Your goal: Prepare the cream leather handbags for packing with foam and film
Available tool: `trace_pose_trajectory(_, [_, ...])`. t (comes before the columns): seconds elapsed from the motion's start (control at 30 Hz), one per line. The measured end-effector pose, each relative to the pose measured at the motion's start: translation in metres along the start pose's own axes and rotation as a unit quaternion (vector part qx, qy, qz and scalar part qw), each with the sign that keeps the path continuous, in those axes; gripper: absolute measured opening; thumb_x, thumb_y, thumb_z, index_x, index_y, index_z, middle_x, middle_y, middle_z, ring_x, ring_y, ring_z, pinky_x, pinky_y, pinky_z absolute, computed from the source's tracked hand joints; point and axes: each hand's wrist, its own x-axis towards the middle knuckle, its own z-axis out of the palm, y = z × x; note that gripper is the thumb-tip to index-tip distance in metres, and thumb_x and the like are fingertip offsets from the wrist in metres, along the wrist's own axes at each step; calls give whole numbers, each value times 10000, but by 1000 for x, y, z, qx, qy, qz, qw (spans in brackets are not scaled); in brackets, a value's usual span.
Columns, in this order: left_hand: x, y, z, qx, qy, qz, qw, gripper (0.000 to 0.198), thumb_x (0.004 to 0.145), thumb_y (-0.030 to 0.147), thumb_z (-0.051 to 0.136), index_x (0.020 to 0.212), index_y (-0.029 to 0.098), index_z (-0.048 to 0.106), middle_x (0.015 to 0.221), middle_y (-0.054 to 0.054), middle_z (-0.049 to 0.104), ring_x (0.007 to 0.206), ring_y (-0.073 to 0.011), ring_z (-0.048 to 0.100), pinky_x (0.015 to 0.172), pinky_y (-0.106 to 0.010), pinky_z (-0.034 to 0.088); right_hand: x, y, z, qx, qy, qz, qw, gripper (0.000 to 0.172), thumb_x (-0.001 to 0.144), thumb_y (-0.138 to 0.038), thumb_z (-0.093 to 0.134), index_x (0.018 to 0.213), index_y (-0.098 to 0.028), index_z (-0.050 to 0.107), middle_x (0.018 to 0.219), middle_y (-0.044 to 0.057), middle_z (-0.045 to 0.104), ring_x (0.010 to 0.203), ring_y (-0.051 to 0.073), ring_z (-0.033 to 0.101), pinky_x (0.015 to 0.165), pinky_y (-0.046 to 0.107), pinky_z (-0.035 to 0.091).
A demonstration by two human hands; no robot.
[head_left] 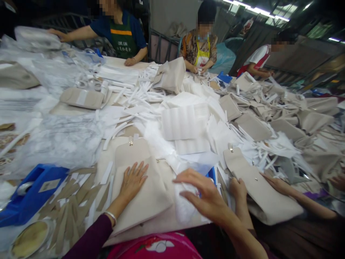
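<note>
A beige handbag (140, 205) lies flat in front of me, its flap turned up and a small metal clasp (130, 142) at the flap's top. My left hand (133, 182) rests on the bag with fingers spread. In the air just right of the bag is my right hand (203, 194), thumb and fingers apart with nothing seen between them. Below its fingers lies a clear plastic packet (183, 203), partly covered by the hand. A blue tape dispenser (212, 175) shows partly behind the right hand.
On the right, a co-worker's hands hold another beige bag (265, 189). At left are a blue tape dispenser (40, 190), a tape roll (30, 238) and beige strips (66, 216). White foam sheets (179, 122) and piled bags (253, 126) lie beyond. Several people work across the table.
</note>
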Motion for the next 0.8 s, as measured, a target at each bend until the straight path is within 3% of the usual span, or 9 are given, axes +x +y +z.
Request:
trace_pose_trajectory(0.07, [-1, 0, 1, 2, 10, 4, 1000, 503, 940, 363, 373, 1436, 338, 292, 1504, -7, 315, 1381, -292, 254, 1096, -533, 189, 8, 27, -16, -317, -33, -62, 946, 565, 714, -107, 595, 1262, -243, 559, 1302, 94, 545, 1277, 290, 413, 1068, 531, 290])
trace_pose_trajectory(0.13, [-3, 0, 1, 2, 17, 7, 1000, 507, 938, 361, 383, 1436, 348, 286, 1502, -5, 322, 1377, -289, 266, 1091, -531, 205, 16, 58, -42, -601, -36, -115, 790, 666, 669, -25, 584, 1299, -230, 520, 1416, 111, 440, 1344, 315, 319, 1084, 579, 206])
trace_pose_trajectory(0.17, [-4, 0, 1, 1, 18, 6, 1000, 507, 937, 361, 387, 1434, 353, 286, 1501, -3, 324, 1375, -286, 271, 1090, -529, 212, 19, 72, -57, -677, -23, -128, 724, 652, 663, -4, 577, 1274, -226, 541, 1428, 113, 428, 1353, 319, 306, 1083, 583, 196])
trace_pose_trajectory(0.23, [-7, 0, 0, -5, 17, 1, 1000, 503, 936, 365, 394, 1428, 365, 294, 1499, 4, 329, 1373, -278, 277, 1089, -520, 221, 26, 90, -82, -727, -28, -160, 667, 438, 728, -30, 549, 1101, -236, 653, 1327, 79, 547, 1300, 272, 403, 1098, 520, 211])
trace_pose_trajectory(0.4, [-13, 1, -4, -36, 10, -24, 999, 497, 930, 396, 410, 1416, 361, 317, 1496, 6, 337, 1378, -262, 266, 1110, -496, 199, 54, 44, -91, -651, 99, -146, 738, 252, 873, -316, 483, 887, -202, 707, 879, 71, 719, 845, 221, 648, 813, 351, 457])
trace_pose_trajectory(0.47, [-15, 1, -6, -54, 9, -30, 998, 493, 929, 415, 405, 1411, 338, 331, 1490, -6, 348, 1380, -257, 257, 1118, -489, 185, 66, 2, -67, -607, 209, -98, 760, 312, 850, -426, 503, 880, -192, 707, 717, 62, 696, 672, 221, 626, 608, 295, 429])
trace_pose_trajectory(0.57, [-18, 1, -11, -82, 13, -42, 996, 479, 927, 429, 404, 1389, 306, 369, 1458, -42, 389, 1375, -247, 264, 1122, -482, 174, 73, -46, -4, -577, 257, -122, 765, 314, 848, -447, 507, 812, -199, 696, 623, 34, 648, 566, 180, 555, 541, 262, 341])
trace_pose_trajectory(0.67, [-21, 0, -13, -115, 22, -51, 992, 471, 909, 404, 455, 1363, 286, 408, 1405, -85, 430, 1354, -244, 291, 1118, -490, 175, 70, -42, 77, -572, 211, -171, 774, 279, 881, -382, 483, 839, -201, 692, 585, 21, 626, 531, 156, 523, 528, 255, 299])
trace_pose_trajectory(0.8, [-20, -7, -10, -250, 60, -82, 963, 399, 840, 335, 555, 1223, 224, 563, 1322, -117, 494, 1289, -283, 346, 1103, -513, 206, 65, 24, 165, -573, 20, -214, 791, 262, 916, -229, 427, 994, -238, 677, 878, 26, 710, 730, 157, 625, 615, 240, 355])
